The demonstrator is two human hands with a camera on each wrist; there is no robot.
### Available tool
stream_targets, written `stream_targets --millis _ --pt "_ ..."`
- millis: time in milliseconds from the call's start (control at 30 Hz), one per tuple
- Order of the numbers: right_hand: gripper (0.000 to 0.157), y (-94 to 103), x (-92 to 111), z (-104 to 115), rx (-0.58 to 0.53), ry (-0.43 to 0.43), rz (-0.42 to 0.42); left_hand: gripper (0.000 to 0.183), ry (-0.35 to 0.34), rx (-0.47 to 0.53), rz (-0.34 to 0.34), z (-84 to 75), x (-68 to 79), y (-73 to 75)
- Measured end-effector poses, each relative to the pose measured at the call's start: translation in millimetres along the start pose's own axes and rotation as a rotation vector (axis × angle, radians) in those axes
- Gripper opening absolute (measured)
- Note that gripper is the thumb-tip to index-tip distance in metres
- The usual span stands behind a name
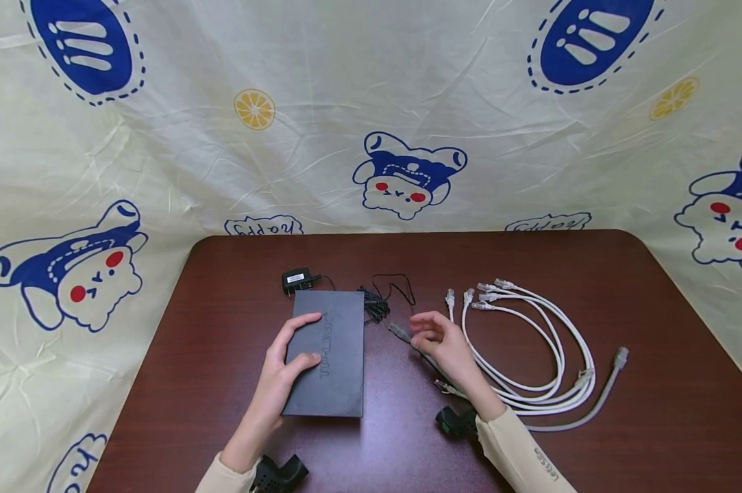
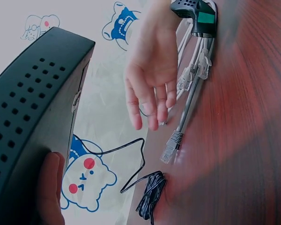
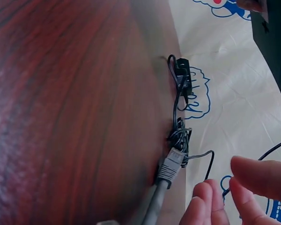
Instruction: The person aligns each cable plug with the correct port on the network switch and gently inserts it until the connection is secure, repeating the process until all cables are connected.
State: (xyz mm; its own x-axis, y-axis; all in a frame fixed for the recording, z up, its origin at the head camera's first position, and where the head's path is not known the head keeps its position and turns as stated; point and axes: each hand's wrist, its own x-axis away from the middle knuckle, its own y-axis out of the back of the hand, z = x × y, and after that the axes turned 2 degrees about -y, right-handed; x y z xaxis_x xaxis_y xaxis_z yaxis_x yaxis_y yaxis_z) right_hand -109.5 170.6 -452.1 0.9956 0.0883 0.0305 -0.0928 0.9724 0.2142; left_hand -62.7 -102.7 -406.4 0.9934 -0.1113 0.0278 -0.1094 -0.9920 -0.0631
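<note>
Head view: the left hand (image 1: 282,373) is gripping a dark-grey rectangular TP-LINK metal box (image 1: 338,356) at nine o'clock from the right hand (image 1: 442,344), whose released fingers are hovering beside a grey clear-tipped plastic cable plug (image 1: 399,333). Steadying the box while pinching the plug's boot is probably working best.

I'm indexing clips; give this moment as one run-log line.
left hand: grips TP-LINK box | right hand: no visible hold, near gray plug | black adapter: beyond box

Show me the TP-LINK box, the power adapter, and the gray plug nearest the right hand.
TP-LINK box (image 1: 340,356): head view, middle of the top face.
Power adapter (image 1: 297,279): head view, labeled face.
Gray plug (image 2: 170,149): left wrist view, clear connector end.
</note>
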Motion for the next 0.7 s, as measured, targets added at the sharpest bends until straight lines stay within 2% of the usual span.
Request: stream_targets --millis 233,567,700 --pt "0.035 -3.4 1.1 -6.2 0.135 -0.007 -0.033 0.053 0.001 0.017 0.002 1.3 0.9 0.4" --pt "0.037 -8.9 1.5 -13.3 0.345 0.056 -0.104 0.053 -0.004 0.014 -0.003 3.0 1.0 0.9" --pt "0.038 -11.3 0.3 -14.8 0.385 0.076 -0.117 0.053 -0.002 0.016 0.0 3.7 1.1 1.1"
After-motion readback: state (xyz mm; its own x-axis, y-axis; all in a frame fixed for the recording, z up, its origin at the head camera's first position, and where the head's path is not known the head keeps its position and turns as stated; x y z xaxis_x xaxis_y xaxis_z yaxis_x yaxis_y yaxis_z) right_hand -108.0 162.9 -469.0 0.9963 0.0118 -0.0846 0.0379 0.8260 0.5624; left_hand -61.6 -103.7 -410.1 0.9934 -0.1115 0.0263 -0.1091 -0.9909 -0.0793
